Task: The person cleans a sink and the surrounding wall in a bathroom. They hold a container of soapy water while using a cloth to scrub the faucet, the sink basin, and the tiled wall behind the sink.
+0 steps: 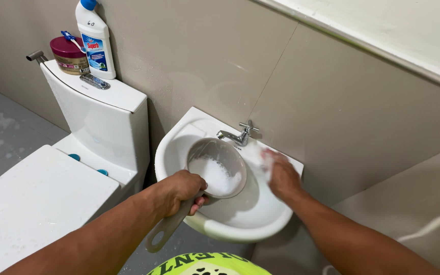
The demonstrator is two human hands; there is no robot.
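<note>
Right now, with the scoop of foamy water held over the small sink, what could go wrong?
1. The left hand holds the grey scoop tilted by its handle; the soapy water inside might spill over the sink rim onto the floor.
2. The right hand is rubbing the sink edge close to the tap; it could knock against it.
3. Foam may make the grip on the handle slippery.

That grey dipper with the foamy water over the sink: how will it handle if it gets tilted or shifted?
The grey dipper looks like rigid plastic, so probably stiff. Foamy water sits inside, so it is likely bowl-heavy and apt to spill if tipped. The left hand grips its handle; with suds about, that grip may be slippery.
</note>
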